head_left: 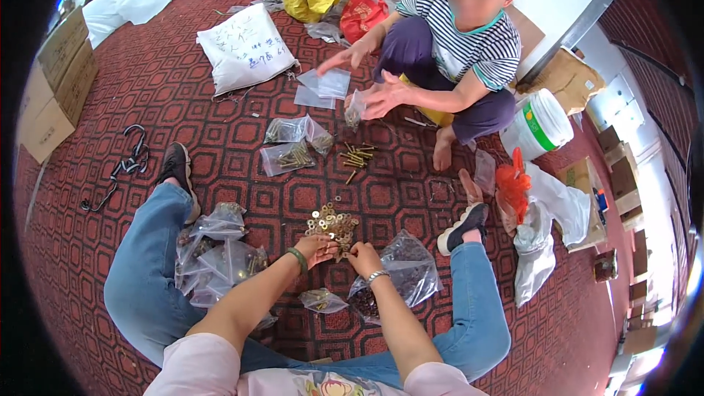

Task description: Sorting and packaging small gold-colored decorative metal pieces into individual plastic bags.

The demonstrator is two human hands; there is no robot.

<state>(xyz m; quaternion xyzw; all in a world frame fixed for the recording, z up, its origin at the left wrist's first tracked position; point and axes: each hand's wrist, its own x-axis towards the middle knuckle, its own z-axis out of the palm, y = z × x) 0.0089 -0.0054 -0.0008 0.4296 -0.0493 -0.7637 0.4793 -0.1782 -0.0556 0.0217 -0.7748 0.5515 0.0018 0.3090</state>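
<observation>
Both hands pinch at the pile of brass washers (334, 223); left grip (317, 248) and right grip (362, 255) look narrow, contents unclear

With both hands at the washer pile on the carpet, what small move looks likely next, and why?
Probably pinching up a few washers: the left hand and right hand both rest at the near edge of the brass washer pile, with a small clear bag lying just below.

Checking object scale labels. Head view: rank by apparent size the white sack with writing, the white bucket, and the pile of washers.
1. White sack
2. White bucket
3. Pile of washers, under both hands

The sack lies farthest away, so its lead is safe.
</observation>
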